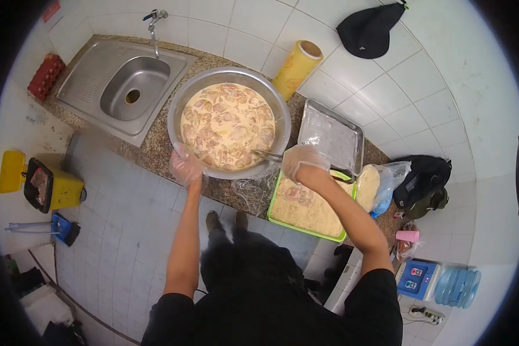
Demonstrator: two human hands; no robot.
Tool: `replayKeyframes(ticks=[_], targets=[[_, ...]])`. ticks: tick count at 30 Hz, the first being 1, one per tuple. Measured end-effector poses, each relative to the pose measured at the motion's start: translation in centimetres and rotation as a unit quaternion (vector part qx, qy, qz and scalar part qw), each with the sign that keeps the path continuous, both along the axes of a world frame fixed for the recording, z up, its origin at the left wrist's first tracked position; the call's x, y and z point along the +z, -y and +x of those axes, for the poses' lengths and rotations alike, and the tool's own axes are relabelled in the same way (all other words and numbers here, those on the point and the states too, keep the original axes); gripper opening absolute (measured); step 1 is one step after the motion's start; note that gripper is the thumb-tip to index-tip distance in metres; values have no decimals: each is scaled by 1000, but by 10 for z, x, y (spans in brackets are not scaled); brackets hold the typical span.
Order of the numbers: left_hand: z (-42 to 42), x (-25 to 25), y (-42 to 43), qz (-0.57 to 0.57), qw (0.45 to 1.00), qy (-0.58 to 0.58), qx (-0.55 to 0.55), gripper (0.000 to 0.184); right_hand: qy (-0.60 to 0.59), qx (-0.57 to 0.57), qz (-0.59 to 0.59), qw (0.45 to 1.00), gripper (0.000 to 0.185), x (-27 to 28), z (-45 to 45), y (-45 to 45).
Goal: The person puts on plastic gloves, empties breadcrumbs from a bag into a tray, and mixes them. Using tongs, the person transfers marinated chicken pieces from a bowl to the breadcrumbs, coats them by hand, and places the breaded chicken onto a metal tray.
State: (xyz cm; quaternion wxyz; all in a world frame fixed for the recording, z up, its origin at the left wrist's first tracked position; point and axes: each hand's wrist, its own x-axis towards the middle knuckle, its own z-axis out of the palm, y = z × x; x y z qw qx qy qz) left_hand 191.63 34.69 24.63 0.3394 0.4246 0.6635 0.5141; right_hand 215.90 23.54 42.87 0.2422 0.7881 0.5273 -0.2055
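A large metal bowl [279,106] holds pieces of what looks like raw chicken [225,124] in a creamy, pale orange liquid. My left hand [186,166], in a clear plastic glove, grips the bowl's near left rim. Gloved the same way, my right hand [303,160] is closed around metal tongs [265,154], whose tips reach into the mix at the bowl's lower right. Below that hand is a green-rimmed tray [311,233] of pale crumbs [305,214], with a few coated pieces [297,193] lying on them.
An empty-looking metal tray [331,135] lies right of the bowl, behind the crumbs. A yellow film roll [297,69] stands against the wall. Crumpled clear plastic [254,195] lies at the counter's front edge. Left is a steel sink [106,69]; a yellow bin [66,187] stands on the floor.
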Motion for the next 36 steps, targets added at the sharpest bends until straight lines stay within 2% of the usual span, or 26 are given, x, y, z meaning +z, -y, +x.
replayKeyframes(ticks=[1,4,7,11,13,14,17,20,22,23,25,27,29,32,36], targets=[[0,0,1,5,1000,22,-4,44,12,1,3,1000,39,-3,3,-4],[0,15,2,5,999,-48,14,34,51,76,-7,996,36,2,41,-12],[-2,11,3,38,999,-26,6,34,-8,136,-49,989,47,15,56,-15],[0,11,3,30,998,-42,21,33,-10,97,-91,991,48,41,-6,-19],[0,18,4,-2,999,-36,18,33,-39,151,-29,987,54,-11,20,-11],[0,19,3,10,999,-34,18,32,-55,177,3,983,58,-15,19,-11],[-2,19,4,24,999,-21,19,30,-89,179,-19,980,60,-1,42,-16],[-1,15,3,17,1000,15,8,31,-30,214,-41,975,59,9,79,-9],[-5,21,6,22,999,43,-13,34,-14,182,-23,983,58,53,62,-11],[-6,17,5,13,1000,21,-11,33,-7,165,-13,986,58,71,54,-10],[-6,7,1,-6,1000,-23,-10,33,24,146,29,989,59,76,48,-8],[-2,9,-1,17,1000,-2,17,32,33,99,44,994,59,83,29,-10],[1,8,1,38,999,17,28,32,20,24,27,999,58,83,-7,-14],[0,1,-1,48,999,14,18,33,27,162,32,986,58,33,-8,-3],[-5,3,1,12,1000,-24,10,34,-38,68,75,994,72,19,11,-7]])
